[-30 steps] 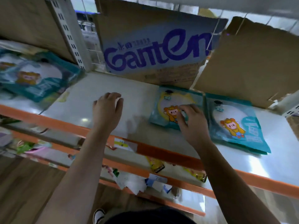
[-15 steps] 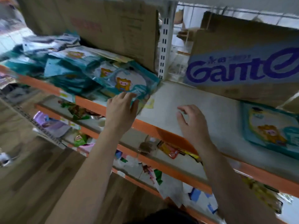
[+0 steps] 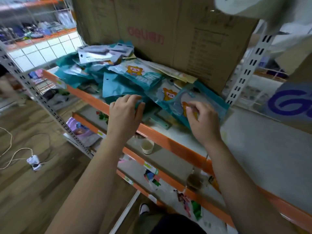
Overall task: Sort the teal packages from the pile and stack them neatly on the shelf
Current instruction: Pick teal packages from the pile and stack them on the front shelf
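A loose pile of teal packages with cartoon animal pictures lies on the white shelf, spread from the left upright to the middle. My left hand sits at the pile's near edge with curled fingers touching a plain teal package. My right hand hovers over the rightmost teal package, fingers bent above its picture. Whether either hand grips a package is unclear in the blur. The stacked packages further right on the shelf are out of view.
A big brown cardboard box stands behind the pile. A blue-lettered carton is at the right edge. Orange shelf rail runs along the front. Lower shelves hold a paper cup and scraps. A power strip lies on the wooden floor.
My view has swung left from the stacked packages to the pile. Both hands have moved left with it: the left onto the pile's near edge, the right over the rightmost package.
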`<state>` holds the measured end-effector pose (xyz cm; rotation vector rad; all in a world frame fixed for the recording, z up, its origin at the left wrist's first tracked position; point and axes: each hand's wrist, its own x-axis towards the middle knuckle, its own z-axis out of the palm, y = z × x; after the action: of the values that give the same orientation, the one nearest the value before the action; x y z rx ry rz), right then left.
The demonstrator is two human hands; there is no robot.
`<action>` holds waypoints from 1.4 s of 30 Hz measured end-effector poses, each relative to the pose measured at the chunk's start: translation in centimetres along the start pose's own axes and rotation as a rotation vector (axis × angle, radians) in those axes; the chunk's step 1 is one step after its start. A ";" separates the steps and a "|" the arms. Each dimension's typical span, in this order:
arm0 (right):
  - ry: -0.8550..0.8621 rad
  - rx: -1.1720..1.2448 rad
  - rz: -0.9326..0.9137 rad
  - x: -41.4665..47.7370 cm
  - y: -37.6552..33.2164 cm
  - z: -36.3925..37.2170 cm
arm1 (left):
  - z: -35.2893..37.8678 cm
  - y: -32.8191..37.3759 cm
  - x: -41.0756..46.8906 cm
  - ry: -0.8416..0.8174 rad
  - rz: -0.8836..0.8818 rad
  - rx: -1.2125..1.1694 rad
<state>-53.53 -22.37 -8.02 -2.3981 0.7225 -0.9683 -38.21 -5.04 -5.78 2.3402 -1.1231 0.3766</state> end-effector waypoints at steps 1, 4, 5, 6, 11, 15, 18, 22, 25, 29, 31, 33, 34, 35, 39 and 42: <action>-0.006 -0.009 0.001 1.2 -0.4 1.0 | -0.1 -1.2 1.3 0.006 -0.001 -0.007; -0.013 -0.002 0.031 4.7 -1.5 3.3 | -0.4 -4.5 4.9 0.032 0.002 -0.024; -0.010 0.000 0.036 5.6 -1.9 3.9 | -0.4 -5.4 5.9 0.044 0.003 -0.026; -0.008 -0.003 0.041 6.5 -2.2 4.5 | -0.4 -6.2 6.8 0.056 -0.005 -0.027; -0.002 -0.049 0.062 9.3 -3.1 6.6 | -0.3 -9.3 11.2 0.109 -0.014 -0.070; 0.027 -0.089 0.094 10.0 -3.5 7.9 | 0.2 -11.2 15.8 0.008 0.007 -0.086; 0.074 -0.126 0.118 10.3 -4.0 8.6 | 0.8 -12.0 19.1 -0.144 -0.007 -0.059; 0.119 -0.177 0.191 10.5 -4.9 9.3 | 1.4 -12.3 22.4 -0.273 -0.007 -0.023; 0.161 -0.214 0.251 10.3 -5.8 9.7 | 1.8 -12.1 23.9 -0.386 -0.040 -0.093; 0.236 -0.266 0.302 9.7 -7.0 10.0 | 2.2 -12.2 24.6 -0.499 -0.056 -0.228; 0.249 -0.292 0.325 9.2 -7.4 10.2 | 2.0 -13.1 24.9 -0.557 -0.113 -0.325; 0.262 -0.312 0.346 8.6 -7.8 10.5 | 1.6 -14.2 25.0 -0.582 -0.139 -0.387; 0.268 -0.322 0.354 8.3 -7.9 10.6 | 1.3 -14.7 25.0 -0.577 -0.137 -0.406; 0.274 -0.331 0.362 8.1 -8.0 10.7 | 0.9 -15.1 24.9 -0.565 -0.134 -0.427; 0.294 -0.342 0.378 7.2 -8.4 11.0 | 0.0 -15.9 24.3 -0.555 -0.135 -0.503; 0.307 -0.338 0.372 6.6 -8.5 10.9 | 0.0 -15.8 23.7 -0.609 -0.150 -0.511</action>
<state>-38.94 -17.66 -6.95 -2.2780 1.4901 -1.1334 -11.16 -11.97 -0.19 2.0851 -1.1151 -0.6499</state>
